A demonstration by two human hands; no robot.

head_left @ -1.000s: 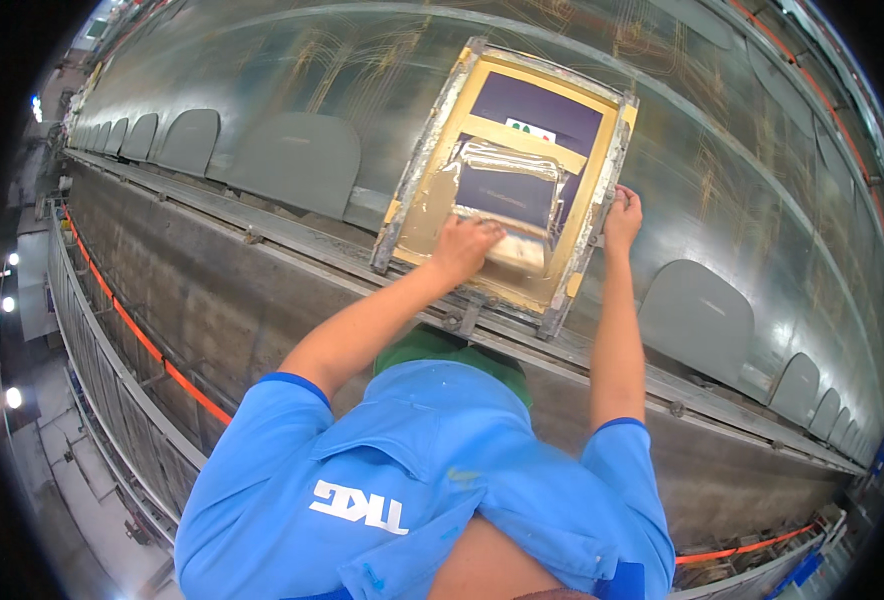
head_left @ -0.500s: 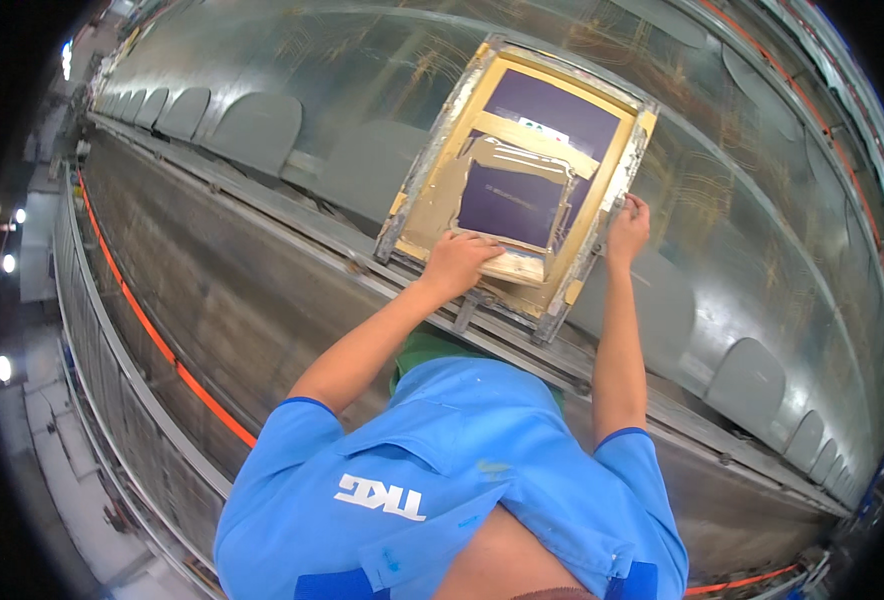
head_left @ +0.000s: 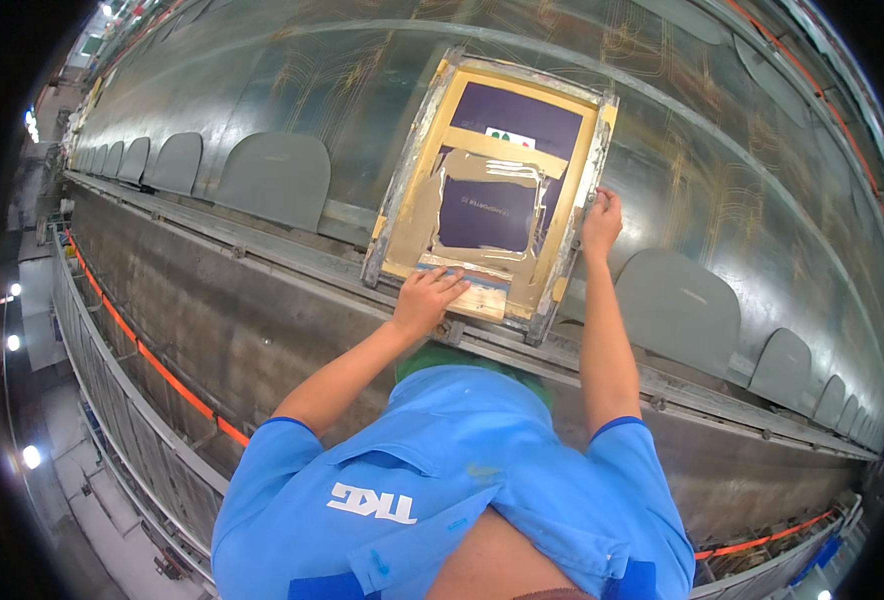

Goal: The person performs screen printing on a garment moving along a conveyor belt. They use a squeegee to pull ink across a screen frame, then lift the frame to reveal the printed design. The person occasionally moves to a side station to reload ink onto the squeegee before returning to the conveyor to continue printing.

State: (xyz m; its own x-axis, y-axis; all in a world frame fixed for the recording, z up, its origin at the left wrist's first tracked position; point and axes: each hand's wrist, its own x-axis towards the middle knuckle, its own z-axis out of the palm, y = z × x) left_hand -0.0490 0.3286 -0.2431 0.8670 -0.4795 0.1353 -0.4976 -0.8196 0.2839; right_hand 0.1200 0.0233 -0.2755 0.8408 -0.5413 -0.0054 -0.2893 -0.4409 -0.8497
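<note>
A screen-printing frame [head_left: 592,143] with metal edges, a yellow inner border and a dark purple mesh lies on the long metal table, glossy tan paste ringing a rectangle of mesh. My left hand [head_left: 427,298] grips a wooden squeegee [head_left: 480,298] with a blue-grey blade at the frame's lower end, fingers wrapped over it. At the frame's right edge, my right hand [head_left: 602,215] is closed, fingers on the metal edge.
Grey flat rounded pieces [head_left: 272,180] run in a row along the table on both sides of the frame. A metal rail [head_left: 227,242] follows the near edge. An orange strip [head_left: 147,350] and railings [head_left: 112,390] run at the lower left.
My left hand and the squeegee have moved down toward the frame's near end, uncovering more of the paste-edged rectangle. My right hand stays on the right edge.
</note>
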